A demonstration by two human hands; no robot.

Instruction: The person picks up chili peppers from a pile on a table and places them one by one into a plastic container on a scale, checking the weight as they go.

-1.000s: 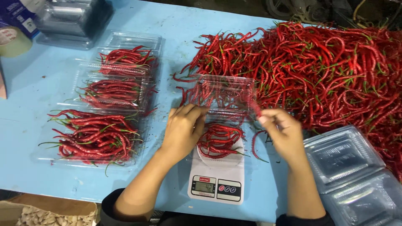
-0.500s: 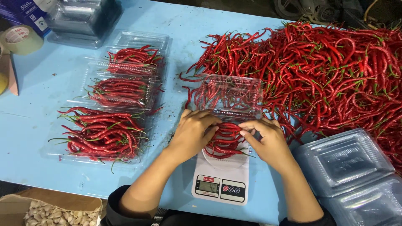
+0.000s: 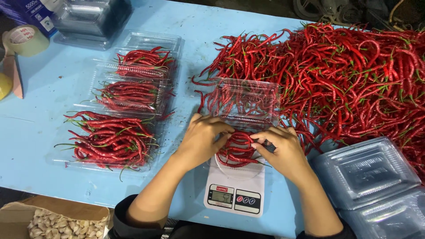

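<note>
A clear plastic clamshell box (image 3: 242, 132) sits on a small white kitchen scale (image 3: 234, 188) at the near edge of the blue counter (image 3: 40, 128), its hinged lid standing up behind a bundle of long, glossy red chillies (image 3: 237, 148). The left hand (image 3: 203, 137) and right hand (image 3: 283, 148) press in from either side, each grip curled with fingertips on the chillies and the box's front rim, not clamped around anything. Half a second ago the hands sat slightly wider apart; a second ago the right one was off to the side of the box, and both have since closed in on the bundle.

The chillies are thin, curved and wrinkled, with green stems. Behind and to the right lies a large loose heap of the same chillies (image 3: 345, 84). To the left, three open clamshells (image 3: 128, 97) filled with chillies lie in a row. At the right near corner rests a stack of empty, ribbed transparent boxes (image 3: 367, 172). A roll of tape (image 3: 25, 40) lies at the far left, and a cardboard box of garlic cloves (image 3: 66, 223) shows below the counter.
</note>
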